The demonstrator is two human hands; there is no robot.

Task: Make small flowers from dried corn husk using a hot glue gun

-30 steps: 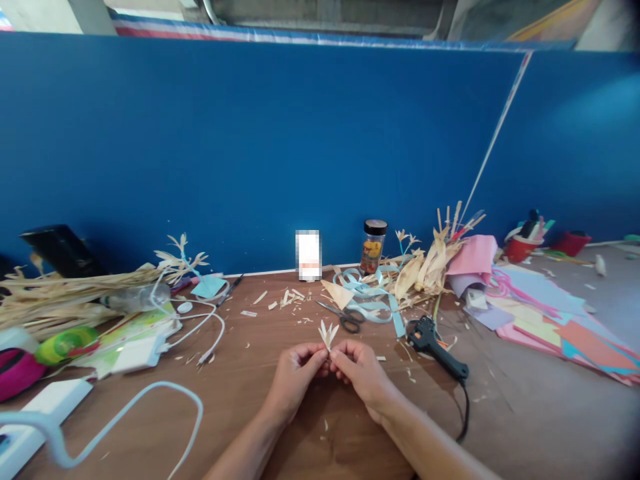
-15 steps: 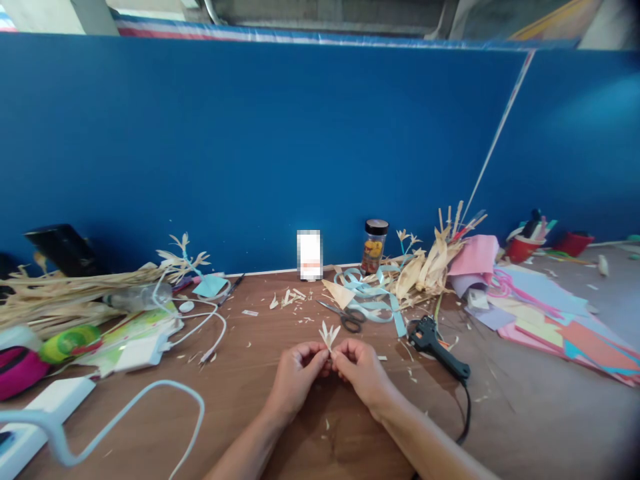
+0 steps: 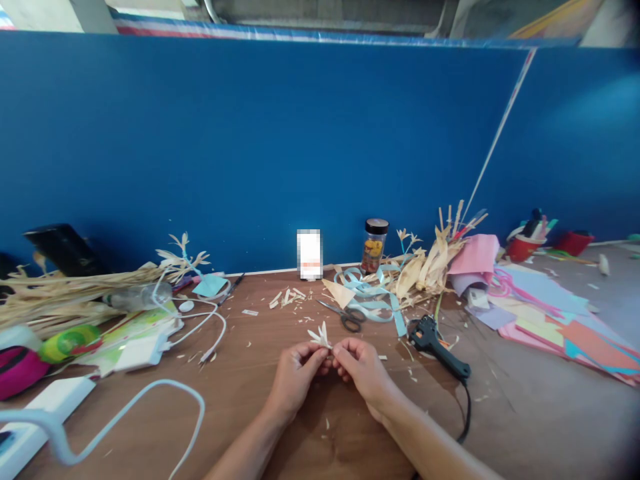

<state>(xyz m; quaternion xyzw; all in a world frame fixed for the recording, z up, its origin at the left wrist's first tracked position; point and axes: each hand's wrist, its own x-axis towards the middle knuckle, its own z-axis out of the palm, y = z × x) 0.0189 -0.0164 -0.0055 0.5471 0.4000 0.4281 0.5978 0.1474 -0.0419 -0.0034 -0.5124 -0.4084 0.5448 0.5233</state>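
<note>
2 hands on 1 pale husk flower [image 3: 323, 335], held over the counter [image 3: 245, 407], front centre, tilted left. Left hand [image 3: 296, 373]: fingers pinched on its base. Right hand [image 3: 364, 372]: fingers pinched there too. On counter: 1 pair of scissors [image 3: 345, 313] just beyond, 1 glue gun [image 3: 441, 351] at right, 1 black-lidded jar [image 3: 373, 252] at back.

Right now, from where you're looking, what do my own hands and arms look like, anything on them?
Your left hand and right hand are ungloved, and I see no ring, watch or bracelet. The left forearm and right forearm are bare, with no sleeve in view. Finer details are too small to tell.
</note>
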